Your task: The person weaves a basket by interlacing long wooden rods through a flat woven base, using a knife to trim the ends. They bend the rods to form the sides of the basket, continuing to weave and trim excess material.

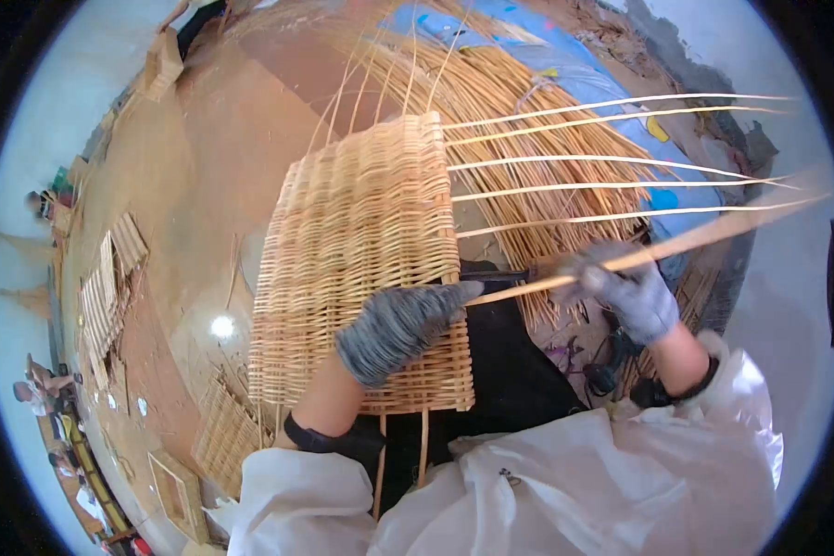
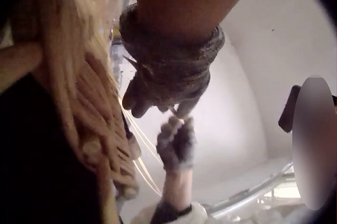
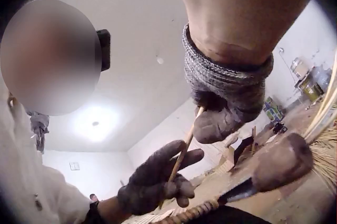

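Note:
A woven panel (image 1: 352, 222) lies tilted across the lap, with long loose strands off its right edge. My gloved left hand (image 1: 403, 329) rests over its lower right part and pinches a cane strand (image 1: 519, 289) at the edge. My gloved right hand (image 1: 630, 296) grips the same strand farther right; its far end is blurred. In the right wrist view the strand (image 3: 184, 147) runs from the right hand (image 3: 226, 100) through the fingers of the left hand (image 3: 158, 179). A tool with a wooden handle (image 3: 281, 163) meets the panel's edge by its metal part.
Beyond the panel, a large bundle of cane (image 1: 537, 157) lies on a blue sheet (image 1: 574, 69). Woven pieces (image 1: 107, 296) and a wooden frame (image 1: 178, 496) are on the floor at the left. Other people sit or stand along the far left side.

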The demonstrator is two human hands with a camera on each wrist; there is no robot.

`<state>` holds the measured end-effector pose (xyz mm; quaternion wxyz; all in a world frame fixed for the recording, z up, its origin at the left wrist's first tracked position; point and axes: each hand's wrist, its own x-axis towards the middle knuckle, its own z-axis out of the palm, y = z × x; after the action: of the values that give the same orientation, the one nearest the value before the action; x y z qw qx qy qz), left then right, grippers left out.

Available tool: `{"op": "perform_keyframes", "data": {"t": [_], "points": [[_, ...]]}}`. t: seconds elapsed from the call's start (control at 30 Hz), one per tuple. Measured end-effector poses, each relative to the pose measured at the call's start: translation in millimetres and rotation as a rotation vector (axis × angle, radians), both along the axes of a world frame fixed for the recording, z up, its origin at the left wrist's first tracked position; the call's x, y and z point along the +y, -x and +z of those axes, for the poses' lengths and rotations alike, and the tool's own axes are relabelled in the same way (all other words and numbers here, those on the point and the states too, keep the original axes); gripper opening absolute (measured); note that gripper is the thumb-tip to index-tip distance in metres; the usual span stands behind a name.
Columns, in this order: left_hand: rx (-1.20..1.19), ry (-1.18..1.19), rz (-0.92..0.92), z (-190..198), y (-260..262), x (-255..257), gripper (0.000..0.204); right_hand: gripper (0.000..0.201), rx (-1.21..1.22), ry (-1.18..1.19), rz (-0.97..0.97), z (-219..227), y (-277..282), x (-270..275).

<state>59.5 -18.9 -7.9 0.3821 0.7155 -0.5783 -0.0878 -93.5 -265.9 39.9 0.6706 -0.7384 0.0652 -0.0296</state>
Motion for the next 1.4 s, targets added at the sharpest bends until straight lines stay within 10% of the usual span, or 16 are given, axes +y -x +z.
{"op": "perform_keyframes", "data": {"t": [0.07,0.23,0.37,0.5,0.6,0.73,1.1,1.2,1.3,1.4], "points": [[-0.017,-0.041,0.036,-4.4,-15.1,5.2,0.027,0.033,-0.094,0.298,-0.083,-23.0,28.8,-14.8],[0.220,0.022,0.273,-20.1,-30.8,6.1,0.032,0.014,-0.078,-0.379,-0.531,-75.6,82.6,-12.4],[-0.090,-0.031,0.066,10.7,-17.7,-13.5,0.031,0.016,-0.110,-0.357,-0.569,-87.5,77.6,-12.5],[-0.376,-0.436,0.196,11.4,-19.4,-12.3,0.023,0.025,-0.206,0.124,-0.135,-47.1,14.7,-17.5],[0.023,-0.045,0.337,-26.9,-37.7,5.5,0.021,0.039,-0.228,0.966,0.264,-41.4,-33.8,-29.8],[0.438,-0.007,0.353,-46.2,-38.6,2.4,0.019,0.033,0.521,0.888,0.811,-54.9,-81.3,-26.1],[0.569,-0.087,0.437,-31.1,-33.5,-5.8,0.019,0.031,0.332,1.215,0.562,-55.9,-69.1,-17.2],[0.286,0.058,0.367,-22.6,-28.9,0.0,0.018,0.055,-0.005,1.014,0.252,-33.3,-53.6,-26.3],[-0.362,-0.063,0.230,3.8,-17.9,-4.1,0.021,0.063,-0.096,-0.212,-0.148,-17.9,-32.8,-37.5],[-0.474,-0.269,0.168,-0.3,-20.1,-9.1,0.021,0.044,-0.068,-0.202,-0.141,-20.9,5.4,-23.2]]}}
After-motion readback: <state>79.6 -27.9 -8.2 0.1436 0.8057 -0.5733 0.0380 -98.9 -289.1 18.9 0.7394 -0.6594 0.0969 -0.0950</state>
